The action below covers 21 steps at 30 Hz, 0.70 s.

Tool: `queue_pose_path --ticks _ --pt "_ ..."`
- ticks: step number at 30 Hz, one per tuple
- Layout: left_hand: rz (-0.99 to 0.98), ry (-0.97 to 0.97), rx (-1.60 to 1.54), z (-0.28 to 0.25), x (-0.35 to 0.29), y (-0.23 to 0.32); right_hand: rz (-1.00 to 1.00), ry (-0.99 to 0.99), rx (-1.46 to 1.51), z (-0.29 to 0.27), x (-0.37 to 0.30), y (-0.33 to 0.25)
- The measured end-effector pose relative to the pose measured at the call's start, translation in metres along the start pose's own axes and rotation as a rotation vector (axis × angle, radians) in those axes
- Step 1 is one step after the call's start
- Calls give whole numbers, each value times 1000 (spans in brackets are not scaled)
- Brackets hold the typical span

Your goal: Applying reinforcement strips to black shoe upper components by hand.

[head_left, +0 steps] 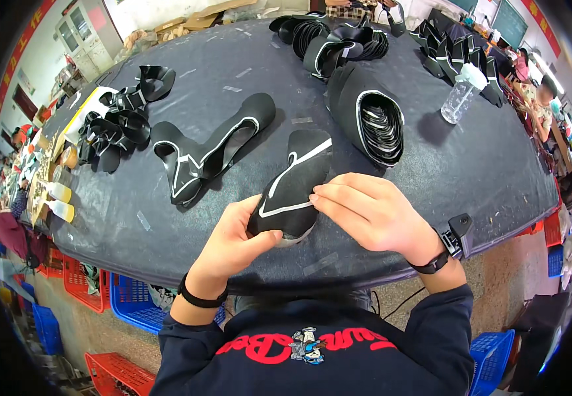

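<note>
Dark sweatshirt (299, 379), mine, bottom centre of frame. Black white-lined piece (296, 175) at frame's centre. Left hand (233, 239) closed round its lower-left end, thumb across lower edge. Right hand (372, 214): fingers bunched, tips touching right edge; can't tell whether they grip. Stacked black pieces (355, 112), upper right of centre.

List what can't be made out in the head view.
In the head view:
- Black piece: underside, facing away from the camera.
- Left hand: some fingers, behind that piece.
- Blue basket: partly hidden behind the left forearm.
- Person in plaid: cut off by the upper edge.
</note>
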<state>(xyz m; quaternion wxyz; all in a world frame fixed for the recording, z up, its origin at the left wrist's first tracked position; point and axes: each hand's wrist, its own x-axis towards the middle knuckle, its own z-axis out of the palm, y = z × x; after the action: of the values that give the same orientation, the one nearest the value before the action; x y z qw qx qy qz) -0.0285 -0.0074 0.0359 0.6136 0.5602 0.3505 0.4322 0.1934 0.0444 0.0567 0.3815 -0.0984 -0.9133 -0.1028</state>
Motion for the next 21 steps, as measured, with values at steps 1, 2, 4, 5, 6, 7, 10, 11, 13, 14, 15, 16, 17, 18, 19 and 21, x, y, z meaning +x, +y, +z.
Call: queue_pose_path --ticks 1,2,4,5,6,7,10,11,13,14,15,16,17,18,19,21 --pt "-1 -2 -1 1 0 0 1 -1 -11 1 0 -1" --pt "13 13 19 2 1 0 2 -2 -12 3 -1 -1" --pt "26 28 40 5 2 -1 -39 38 -103 9 -4 -1" --pt "36 20 26 6 3 -2 -39 38 -104 8 -5 -1" --pt "46 11 13 7 4 -2 -35 17 -115 7 -4 0" --pt "46 11 13 6 6 -1 -31 -3 -126 6 -4 0" --pt "-57 -12 451 8 8 -1 62 20 -181 4 4 0" --pt "-59 -6 450 12 12 -8 58 20 -176 6 5 -4" --pt "143 366 145 19 24 -26 448 86 279 11 7 -21" --pt "192 380 50 23 29 -23 666 52 553 16 6 -30" --pt "194 384 50 27 31 -23 730 29 726 21 2 -32" --pt "227 344 -161 29 31 -22 739 42 732 27 -3 -31" --pt "259 301 -373 30 31 -22 747 55 739 31 -6 -30" --pt "258 301 -374 27 31 -22 748 55 738 32 -9 -29" --pt "151 292 -486 20 32 -20 677 17 686 33 -10 -27" --pt "-70 270 -708 8 36 -17 608 -21 635 36 -13 -28"
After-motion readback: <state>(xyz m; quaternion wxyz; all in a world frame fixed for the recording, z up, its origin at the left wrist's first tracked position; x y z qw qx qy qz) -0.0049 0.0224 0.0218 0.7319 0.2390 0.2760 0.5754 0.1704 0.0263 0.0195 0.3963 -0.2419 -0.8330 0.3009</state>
